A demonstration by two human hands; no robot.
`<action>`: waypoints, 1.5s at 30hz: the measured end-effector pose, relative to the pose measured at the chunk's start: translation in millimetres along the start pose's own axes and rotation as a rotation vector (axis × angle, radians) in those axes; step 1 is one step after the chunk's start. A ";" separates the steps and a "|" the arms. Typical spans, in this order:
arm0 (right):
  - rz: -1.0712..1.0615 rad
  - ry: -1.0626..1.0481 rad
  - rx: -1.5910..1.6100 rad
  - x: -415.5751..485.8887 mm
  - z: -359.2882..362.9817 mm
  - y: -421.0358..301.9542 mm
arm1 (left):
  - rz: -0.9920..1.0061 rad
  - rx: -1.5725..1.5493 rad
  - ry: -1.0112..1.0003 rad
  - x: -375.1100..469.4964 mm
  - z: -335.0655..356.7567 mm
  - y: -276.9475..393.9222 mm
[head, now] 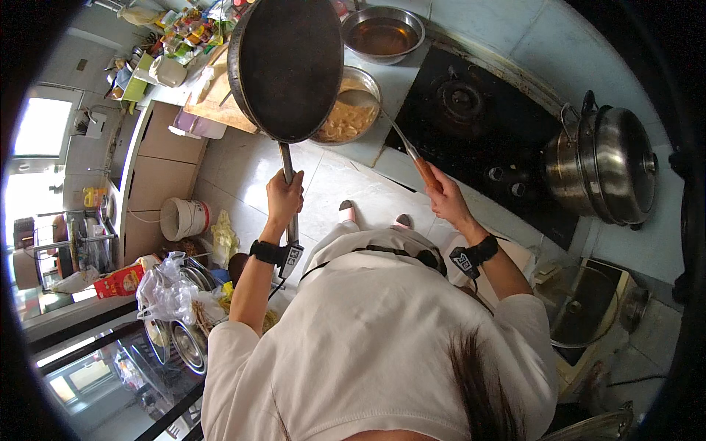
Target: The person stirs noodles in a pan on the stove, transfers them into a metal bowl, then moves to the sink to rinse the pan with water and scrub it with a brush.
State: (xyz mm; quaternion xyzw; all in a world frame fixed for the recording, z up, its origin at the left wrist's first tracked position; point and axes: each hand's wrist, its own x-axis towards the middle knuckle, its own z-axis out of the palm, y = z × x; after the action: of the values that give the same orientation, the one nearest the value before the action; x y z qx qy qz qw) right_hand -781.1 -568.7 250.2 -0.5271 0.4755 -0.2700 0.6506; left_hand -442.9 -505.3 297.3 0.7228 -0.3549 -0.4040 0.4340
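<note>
My left hand point(285, 199) grips the metal handle of a dark frying pan point(289, 71), lifted and tilted beside and partly over a metal bowl. That bowl point(377, 110) holds a brownish, chunky food point(345, 122) in liquid. In my right hand point(448, 199) is the wooden handle of a metal ladle point(408, 144), whose head rests in or just over the bowl's contents. Behind stands a second metal bowl point(383, 36) with amber liquid. The pan hides the left part of the food bowl.
A black gas hob point(474, 127) lies to the right, with a stacked steel steamer pot point(606, 165) at its right end. A wooden board point(220, 107) is on the left counter. On the floor at left stands a white bucket point(185, 219), near plastic bags point(171, 289).
</note>
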 end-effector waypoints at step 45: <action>0.229 -0.651 0.907 205.2 411.7 -155.0 | -0.216 -1.170 -0.016 109.0 -431.2 -129.0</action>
State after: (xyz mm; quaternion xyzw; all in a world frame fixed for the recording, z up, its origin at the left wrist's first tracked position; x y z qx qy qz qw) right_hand -303.4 -613.2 324.6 -0.1961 0.1409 -0.1988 0.9498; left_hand 8.7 -404.7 277.3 0.3924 -0.0011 -0.5797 0.7141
